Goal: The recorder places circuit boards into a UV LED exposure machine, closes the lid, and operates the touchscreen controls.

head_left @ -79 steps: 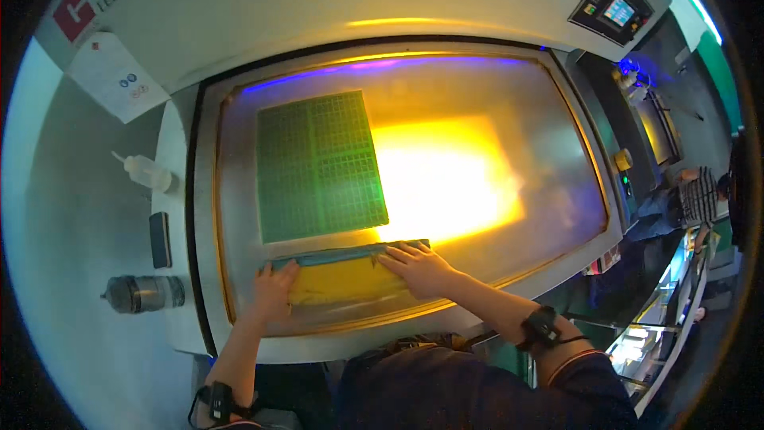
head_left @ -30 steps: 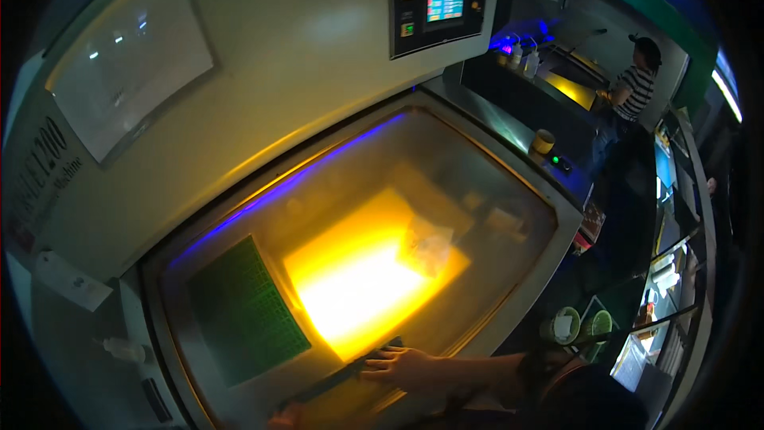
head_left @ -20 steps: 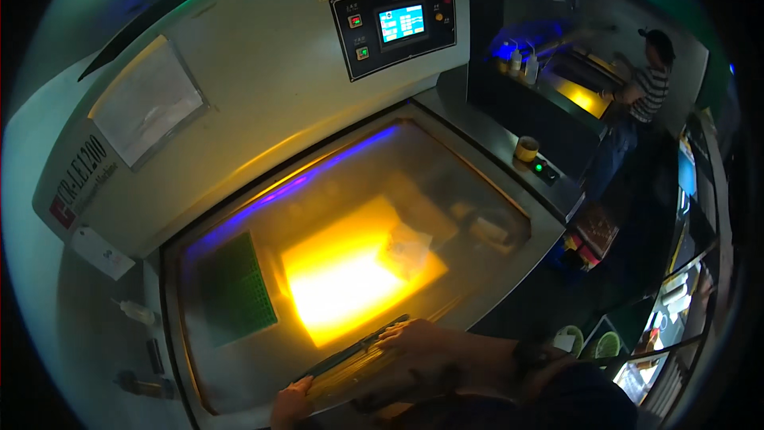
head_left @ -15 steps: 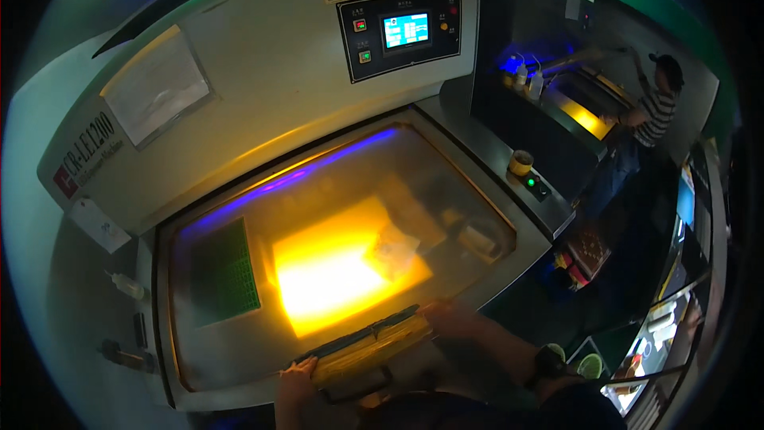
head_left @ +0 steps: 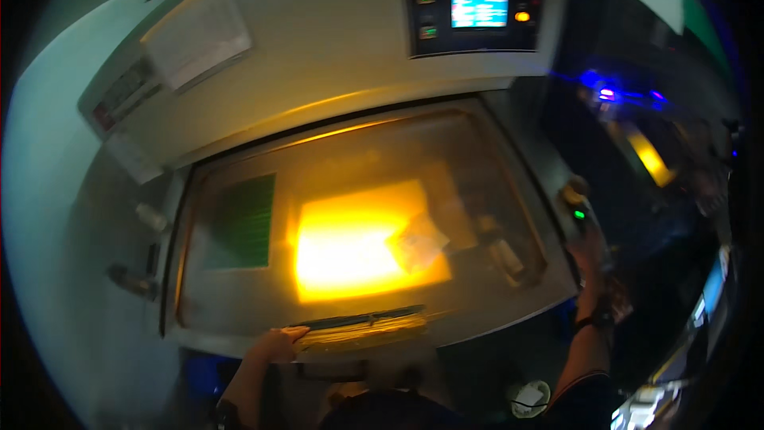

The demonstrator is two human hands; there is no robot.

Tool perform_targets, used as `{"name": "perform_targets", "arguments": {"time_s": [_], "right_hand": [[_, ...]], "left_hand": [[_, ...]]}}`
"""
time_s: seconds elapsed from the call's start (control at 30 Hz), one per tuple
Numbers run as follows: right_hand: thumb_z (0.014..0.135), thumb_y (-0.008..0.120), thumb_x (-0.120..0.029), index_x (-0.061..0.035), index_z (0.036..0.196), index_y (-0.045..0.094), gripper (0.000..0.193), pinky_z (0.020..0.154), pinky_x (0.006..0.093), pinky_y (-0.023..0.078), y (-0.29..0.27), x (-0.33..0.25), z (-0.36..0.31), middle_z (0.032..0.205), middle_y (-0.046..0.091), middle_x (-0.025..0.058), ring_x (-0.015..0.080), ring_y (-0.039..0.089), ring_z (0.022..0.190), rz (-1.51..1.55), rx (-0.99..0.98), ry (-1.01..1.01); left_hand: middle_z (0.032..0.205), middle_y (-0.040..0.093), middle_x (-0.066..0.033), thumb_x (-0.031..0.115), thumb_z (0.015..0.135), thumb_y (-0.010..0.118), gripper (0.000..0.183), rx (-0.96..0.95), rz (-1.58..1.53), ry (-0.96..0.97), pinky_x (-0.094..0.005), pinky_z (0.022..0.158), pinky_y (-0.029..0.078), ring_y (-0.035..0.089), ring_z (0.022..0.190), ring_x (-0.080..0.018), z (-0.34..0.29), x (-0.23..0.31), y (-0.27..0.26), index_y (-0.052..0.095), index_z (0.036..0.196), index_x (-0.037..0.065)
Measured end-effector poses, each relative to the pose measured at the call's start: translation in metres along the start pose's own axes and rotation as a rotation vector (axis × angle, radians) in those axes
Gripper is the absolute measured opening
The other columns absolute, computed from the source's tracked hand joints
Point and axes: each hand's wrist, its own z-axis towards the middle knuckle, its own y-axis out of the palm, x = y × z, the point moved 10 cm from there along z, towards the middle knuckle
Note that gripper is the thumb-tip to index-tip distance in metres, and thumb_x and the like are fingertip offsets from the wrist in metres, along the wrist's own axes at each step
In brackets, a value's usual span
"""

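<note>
One left hand, one right hand, one dark strip, one green sheet, one control panel, one lit screen, two hanging papers, one white bottle and one round bin can be counted.

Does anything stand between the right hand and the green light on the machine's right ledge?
Nothing visible stands between the right hand and the green light; the hand shows just below it, blurred.
</note>
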Motion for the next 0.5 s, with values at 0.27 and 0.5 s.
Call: {"name": "perform_targets", "arguments": {"time_s": [0.27,0.5], "right_hand": [[0.074,0.074,-0.034,0.0008,0.131,0.051,0.071,0.103,0.0449,0.041,0.057,0.037,0.015,0.129,0.055,0.0228,0.0398,0.052,0.119,-0.022,-0.29,0.27],[0.077,0.073,-0.037,-0.0006,0.134,0.049,0.073,0.104,0.0457,0.04,0.064,0.041,0.002,0.133,0.052,0.0227,0.0397,0.051,0.121,-0.135,-0.431,0.302]], "left_hand": [[0.153,0.04,-0.0042,0.012,0.074,0.065,0.083,-0.085,0.05,0.005,-0.048,0.108,0.039,0.04,0.136,-0.0409,0.0,-0.002,-0.001,0.034,0.151,0.02],[0.153,0.04,-0.004,0.012,0.074,0.066,0.083,-0.162,-0.03,0.032,-0.0474,0.104,0.044,0.05,0.128,-0.0384,0.001,-0.011,0.005,0.034,0.151,0.019]]}}
